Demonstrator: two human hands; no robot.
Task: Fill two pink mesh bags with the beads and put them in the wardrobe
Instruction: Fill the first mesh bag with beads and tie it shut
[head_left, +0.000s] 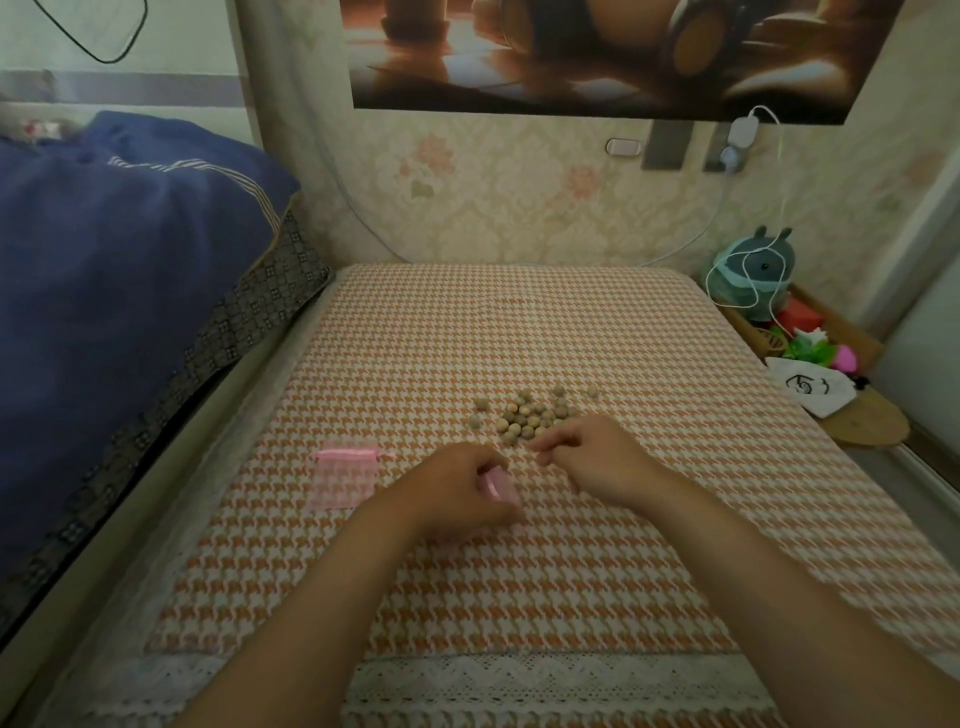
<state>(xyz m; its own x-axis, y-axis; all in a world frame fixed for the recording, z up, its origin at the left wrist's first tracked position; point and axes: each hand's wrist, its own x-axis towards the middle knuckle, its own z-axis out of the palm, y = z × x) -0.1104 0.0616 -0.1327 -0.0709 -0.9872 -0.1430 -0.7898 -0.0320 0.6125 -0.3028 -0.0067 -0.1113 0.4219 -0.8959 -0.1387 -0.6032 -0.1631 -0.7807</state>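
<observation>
Pink mesh bag (497, 484) in left hand (457, 491)

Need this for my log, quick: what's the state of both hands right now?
Left hand: closed around a pink bag.
Right hand: fingers curled at the beads; cannot tell if it holds one.

A home bedroom: left of the houndstooth-covered table (467, 332) lies a bed (244, 332) under a blue quilt (130, 249); behind the table, floral wallpaper (519, 197), a poster (597, 52) and a plugged-in charger (743, 132); right of it, a plush toy (753, 270)
</observation>
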